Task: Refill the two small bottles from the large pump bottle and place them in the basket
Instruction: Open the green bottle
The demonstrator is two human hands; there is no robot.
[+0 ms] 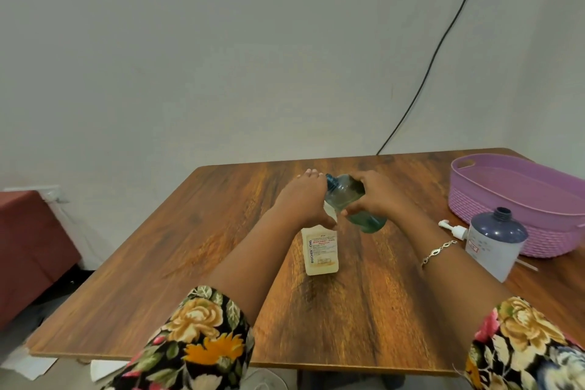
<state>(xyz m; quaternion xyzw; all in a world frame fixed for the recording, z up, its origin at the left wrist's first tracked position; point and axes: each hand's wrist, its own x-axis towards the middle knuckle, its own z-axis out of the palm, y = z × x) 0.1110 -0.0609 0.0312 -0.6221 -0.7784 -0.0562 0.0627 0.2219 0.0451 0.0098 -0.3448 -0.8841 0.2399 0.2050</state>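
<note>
At mid-table [196, 241], the right hand [376, 196] grips the tilted teal bottle [367, 222] round its body. The left hand [302, 201] holds the white bottle [320, 250] by its top. Both bottles look light, smooth and slippery.

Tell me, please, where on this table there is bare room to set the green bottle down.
Bare wood lies left of the white labelled bottle, out to the table edge, and along the far edge behind the green bottle. The right side is crowded: large open bottle, pump and basket cluster there.

Large bottle [495, 241] (pump [456, 230] beside it) stands just before the basket [481, 203].
</note>
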